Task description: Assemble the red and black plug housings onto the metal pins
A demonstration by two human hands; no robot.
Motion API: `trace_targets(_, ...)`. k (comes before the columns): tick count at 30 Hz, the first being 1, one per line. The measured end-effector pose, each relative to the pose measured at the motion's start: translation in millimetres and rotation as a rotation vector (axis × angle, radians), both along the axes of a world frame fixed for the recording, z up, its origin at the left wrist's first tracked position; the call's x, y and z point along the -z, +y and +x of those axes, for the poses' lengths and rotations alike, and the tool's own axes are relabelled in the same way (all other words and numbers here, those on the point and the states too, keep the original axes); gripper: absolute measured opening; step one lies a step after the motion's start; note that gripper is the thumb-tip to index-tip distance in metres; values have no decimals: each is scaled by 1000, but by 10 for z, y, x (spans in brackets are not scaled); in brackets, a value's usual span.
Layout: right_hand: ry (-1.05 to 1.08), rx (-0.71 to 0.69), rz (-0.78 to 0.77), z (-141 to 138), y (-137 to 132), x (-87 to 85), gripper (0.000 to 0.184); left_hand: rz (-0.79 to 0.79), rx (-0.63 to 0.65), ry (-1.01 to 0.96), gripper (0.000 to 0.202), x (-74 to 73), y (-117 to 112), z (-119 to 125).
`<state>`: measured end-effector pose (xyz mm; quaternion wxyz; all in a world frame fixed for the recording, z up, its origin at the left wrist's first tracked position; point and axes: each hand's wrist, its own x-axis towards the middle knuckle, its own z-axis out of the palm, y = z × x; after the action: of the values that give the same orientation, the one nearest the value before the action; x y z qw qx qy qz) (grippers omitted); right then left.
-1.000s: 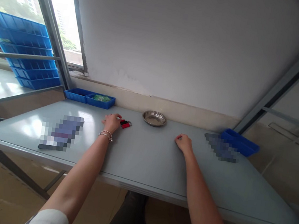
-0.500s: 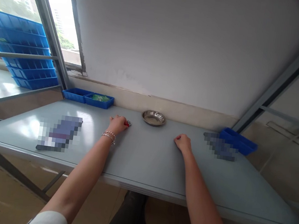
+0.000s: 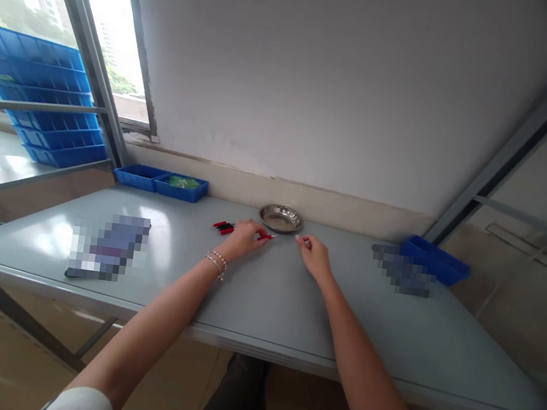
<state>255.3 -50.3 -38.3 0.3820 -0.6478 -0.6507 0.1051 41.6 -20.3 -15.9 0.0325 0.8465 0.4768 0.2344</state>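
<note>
My left hand (image 3: pixel 248 235) is closed in a pinch on a small red-handled piece with a pointed silver tip (image 3: pixel 269 237); the tip points right, and its exact kind is too small to tell. To the right, across a short gap, my right hand (image 3: pixel 315 254) has its thumb and fingers pinched together. Whether anything sits between them I cannot make out. Several similar red and black pieces (image 3: pixel 223 227) lie on the table just left of my left hand, partly covered by it. Just beyond both hands stands a round, shallow metal bowl (image 3: pixel 280 219).
Two blue bins stand at the back left, one of them a bin (image 3: pixel 194 193) with green packets inside. Another blue bin (image 3: pixel 440 262) is at the right. Blurred flat objects lie on the grey table (image 3: pixel 265 305). Stacked blue crates (image 3: pixel 60 103) sit on the left shelf.
My left hand has moved right from the pile, holding a red-handled piece, and the other pieces now show. My right hand has moved left and inward, close to it.
</note>
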Motion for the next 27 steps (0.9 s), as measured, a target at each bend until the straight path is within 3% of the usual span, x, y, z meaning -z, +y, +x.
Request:
trace_targets(3, 112, -161, -31, -154, -27, 20, 38, 71, 210, -97, 14, 48, -78, 145)
trace_targets(5, 177, -254, -65, -189, -32, 38, 42, 96, 253, -107, 12, 73, -114, 190)
trace_targets(11, 287, -333, -83, -186, -13, 56, 44, 127, 222, -80, 12, 80, -185, 241)
trace_targets(22, 544, -245, -67, -84, -1, 66, 45, 125, 115, -58, 26, 117, -167, 222)
trace_targets(27, 518, -278, -50, -74, -4, 55, 42, 153, 123, -19, 34, 93, -197, 238)
